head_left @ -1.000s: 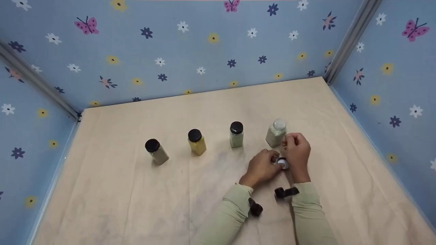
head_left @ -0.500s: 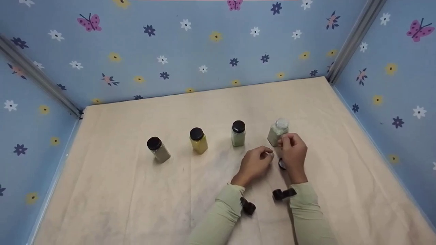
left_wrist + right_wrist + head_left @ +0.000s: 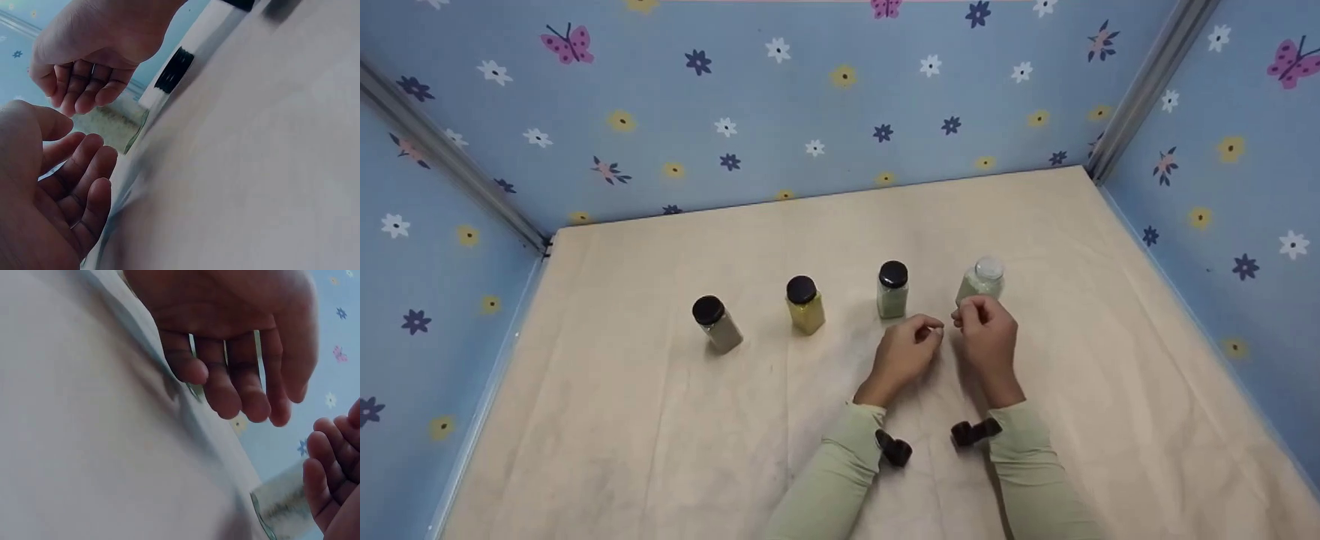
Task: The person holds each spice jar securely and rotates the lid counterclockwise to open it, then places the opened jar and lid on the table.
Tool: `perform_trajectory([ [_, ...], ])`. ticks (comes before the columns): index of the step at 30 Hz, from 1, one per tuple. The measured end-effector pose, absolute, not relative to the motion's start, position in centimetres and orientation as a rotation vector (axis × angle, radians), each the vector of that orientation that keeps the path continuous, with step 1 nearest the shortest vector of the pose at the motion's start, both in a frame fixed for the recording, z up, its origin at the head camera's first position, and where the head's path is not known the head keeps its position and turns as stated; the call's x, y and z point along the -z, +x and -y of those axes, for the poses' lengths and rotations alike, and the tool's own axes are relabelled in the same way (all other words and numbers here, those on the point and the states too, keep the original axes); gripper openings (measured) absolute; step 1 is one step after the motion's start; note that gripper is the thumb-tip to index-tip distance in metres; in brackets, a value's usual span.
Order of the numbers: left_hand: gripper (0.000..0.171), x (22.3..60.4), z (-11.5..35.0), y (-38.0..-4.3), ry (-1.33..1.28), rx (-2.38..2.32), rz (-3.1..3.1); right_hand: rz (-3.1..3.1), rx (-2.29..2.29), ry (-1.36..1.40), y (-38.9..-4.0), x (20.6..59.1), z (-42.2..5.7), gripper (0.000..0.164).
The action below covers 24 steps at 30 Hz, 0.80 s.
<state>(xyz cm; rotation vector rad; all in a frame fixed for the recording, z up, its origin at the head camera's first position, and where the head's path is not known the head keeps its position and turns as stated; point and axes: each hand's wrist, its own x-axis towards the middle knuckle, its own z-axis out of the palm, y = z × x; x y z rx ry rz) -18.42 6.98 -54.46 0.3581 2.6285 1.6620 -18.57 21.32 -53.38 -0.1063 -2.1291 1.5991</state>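
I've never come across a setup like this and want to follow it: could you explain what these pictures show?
There is no machine here, just a person's bare left hand and right hand. The widest picture comes from a camera on the head, looking forward and down. The two tilted close-ups come from small cameras worn on the wrists, one for each hand.

On the beige surface stand four bottles in a rough row: greyish-brown bottle, yellow bottle, green bottle and pale green bottle. The first three have black caps on; the last has none. A loose black cap shows on the surface in the left wrist view.

Both hands have loosely bent fingers, and neither visibly holds anything.
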Motion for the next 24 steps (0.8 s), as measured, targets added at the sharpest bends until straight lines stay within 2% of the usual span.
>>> perform_trajectory([
  [6,0.016,54.1,-6.0,-18.4,0.313,-1.679,-2.678,2.154,-1.632,-0.074,-18.4,53.5,-19.2,0.016],
  [12,0.018,54.0,-5.5,-18.3,0.253,-1.676,-2.698,2.147,-1.724,-0.186,-18.6,53.4,-17.8,0.014],
  [24,0.018,53.8,-2.9,-18.8,0.155,-1.844,-2.633,2.084,-1.939,-0.136,-19.7,53.8,-16.2,0.021],
])
